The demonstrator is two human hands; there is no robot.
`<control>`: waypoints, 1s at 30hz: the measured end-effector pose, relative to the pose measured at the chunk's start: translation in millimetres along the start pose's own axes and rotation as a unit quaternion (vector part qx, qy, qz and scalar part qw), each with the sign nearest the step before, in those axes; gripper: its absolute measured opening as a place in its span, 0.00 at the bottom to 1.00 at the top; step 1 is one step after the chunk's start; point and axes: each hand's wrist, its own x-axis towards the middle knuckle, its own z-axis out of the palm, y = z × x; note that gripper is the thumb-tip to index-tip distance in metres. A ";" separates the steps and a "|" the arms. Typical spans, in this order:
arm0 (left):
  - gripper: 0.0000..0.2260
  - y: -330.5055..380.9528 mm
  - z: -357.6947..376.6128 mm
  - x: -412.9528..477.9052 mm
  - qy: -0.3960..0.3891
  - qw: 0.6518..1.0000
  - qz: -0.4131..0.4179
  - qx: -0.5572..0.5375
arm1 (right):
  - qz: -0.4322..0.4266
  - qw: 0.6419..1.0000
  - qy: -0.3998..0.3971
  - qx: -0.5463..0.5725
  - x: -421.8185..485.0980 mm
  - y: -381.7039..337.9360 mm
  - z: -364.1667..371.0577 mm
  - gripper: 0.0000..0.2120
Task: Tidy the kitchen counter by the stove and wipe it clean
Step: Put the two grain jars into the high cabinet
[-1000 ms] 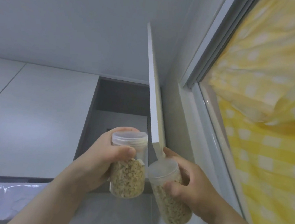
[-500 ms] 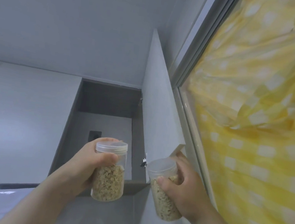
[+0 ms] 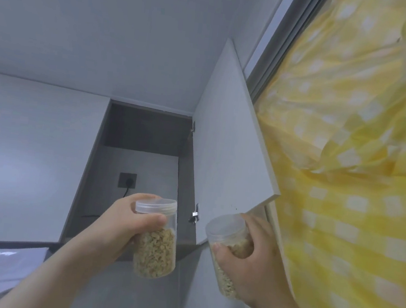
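Observation:
I look up at an open wall cabinet. My left hand grips a clear plastic jar half full of pale grain, held upright in front of the cabinet's lower edge. My right hand holds a second clear jar of the same grain, tilted to the left, just below the bottom corner of the cabinet door. The door stands swung wide to the right, and the fingers of my right hand reach up to its lower edge.
Inside the cabinet a dark wall socket with a black cable sits on the back panel. A yellow checked curtain fills the right side behind a window frame. A closed grey cabinet front lies to the left.
The cabinet door has swung from edge-on to wide open toward the curtain, with my right hand following its lower corner. Both jars stay in my hands.

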 end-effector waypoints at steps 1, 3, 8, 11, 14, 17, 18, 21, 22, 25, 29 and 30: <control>0.36 -3.0 -0.2 -0.8 0.005 1.000 -0.003 0.002 | 0.007 1.000 -0.014 0.023 -1.4 -1.7 1.6 0.26; 0.35 -7.3 1.5 1.1 0.022 1.000 -0.010 0.001 | 0.020 0.997 -0.036 0.067 -0.7 -4.2 1.0 0.21; 0.35 -19.4 1.2 3.6 0.050 0.998 -0.042 0.020 | 0.061 0.986 -0.065 0.143 6.9 -9.8 1.0 0.17; 0.31 -28.4 -8.3 3.0 0.089 0.994 -0.053 0.029 | 0.086 0.978 -0.081 0.174 13.1 -9.3 18.7 0.16; 0.27 -42.5 -27.6 7.6 0.138 0.986 -0.077 0.059 | 0.104 0.974 -0.090 0.179 18.4 0.0 46.5 0.15; 0.21 -57.3 -50.8 19.9 0.178 0.975 -0.095 0.092 | 0.118 0.969 -0.100 0.192 23.3 11.7 73.0 0.07; 0.20 -62.4 -59.8 25.1 0.187 0.972 -0.102 0.100 | 0.122 0.969 -0.102 0.190 26.2 15.8 82.5 0.06; 0.26 -76.8 -83.1 40.9 0.201 0.963 -0.120 0.134 | 0.123 0.971 -0.104 0.175 37.0 26.9 112.3 0.10; 0.27 -83.1 -91.1 46.5 0.203 0.960 -0.122 0.147 | 0.118 0.974 -0.106 0.165 41.1 30.6 124.1 0.12; 0.26 -102.1 -111.0 62.6 0.212 0.955 -0.123 0.168 | 0.105 0.978 -0.110 0.144 55.3 42.1 158.7 0.10; 0.16 -124.1 -135.3 88.3 0.232 0.949 -0.100 0.191 | 0.102 0.980 -0.101 0.135 78.1 57.6 202.9 0.10; 0.17 -131.4 -142.4 96.6 0.236 0.946 -0.094 0.199 | 0.102 0.981 -0.100 0.133 84.3 61.9 217.7 0.11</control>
